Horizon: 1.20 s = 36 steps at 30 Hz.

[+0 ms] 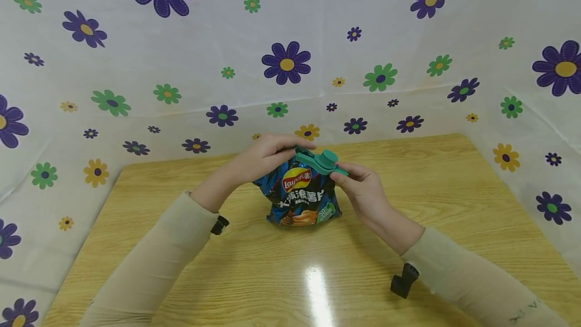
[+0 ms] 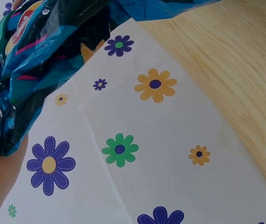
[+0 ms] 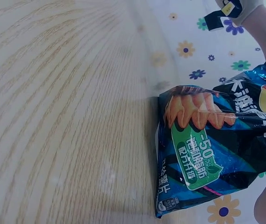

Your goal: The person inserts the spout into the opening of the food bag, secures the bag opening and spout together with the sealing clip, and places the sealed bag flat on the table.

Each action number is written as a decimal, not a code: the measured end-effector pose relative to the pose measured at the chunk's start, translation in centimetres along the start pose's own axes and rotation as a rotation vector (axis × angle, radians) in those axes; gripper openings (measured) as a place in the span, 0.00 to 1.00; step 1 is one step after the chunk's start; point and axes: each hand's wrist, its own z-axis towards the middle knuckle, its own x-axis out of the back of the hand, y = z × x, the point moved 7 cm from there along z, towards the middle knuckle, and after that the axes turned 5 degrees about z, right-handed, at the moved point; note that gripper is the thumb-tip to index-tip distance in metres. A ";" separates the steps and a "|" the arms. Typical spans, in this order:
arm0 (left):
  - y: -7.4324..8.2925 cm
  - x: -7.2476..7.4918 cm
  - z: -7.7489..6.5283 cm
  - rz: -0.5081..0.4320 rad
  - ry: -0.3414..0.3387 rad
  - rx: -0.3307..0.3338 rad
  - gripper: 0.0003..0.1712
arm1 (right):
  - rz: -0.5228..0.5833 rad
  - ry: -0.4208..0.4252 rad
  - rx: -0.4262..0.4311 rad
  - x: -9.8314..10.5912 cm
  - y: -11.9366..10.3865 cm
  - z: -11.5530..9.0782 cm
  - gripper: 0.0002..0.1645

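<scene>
A blue bag of potato chips [image 1: 301,203] stands on the wooden table with its printed front toward me. Across its top lies a green bag clip [image 1: 313,162] with a round cap [image 1: 329,156]. My left hand [image 1: 265,157] grips the clip's left end and the bag's top edge, thumb in front and fingers over the back. At the other end, my right hand [image 1: 367,193] pinches the clip's tip between thumb and fingers. The left wrist view shows the bag's top corner [image 2: 6,135] jutting past the left hand. In the right wrist view the bag's lower part [image 3: 193,154] shows.
The wooden table [image 1: 218,271] extends around the bag on all sides. A white cloth with printed flowers [image 1: 290,24] hangs behind the table and along both sides. Black wrist cameras [image 1: 403,280] are strapped at both sleeves.
</scene>
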 end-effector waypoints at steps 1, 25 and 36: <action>0.0 0.0 0.0 0.008 -0.001 -0.004 0.22 | 0.003 0.003 0.000 0.0 0.0 0.0 0.34; 0.0 0.1 0.4 0.111 0.042 0.057 0.25 | -0.075 0.100 0.063 -0.3 -0.1 -0.2 0.28; -0.1 0.0 0.3 0.114 0.065 0.030 0.24 | -0.208 0.128 0.171 -0.6 -0.9 -0.4 0.13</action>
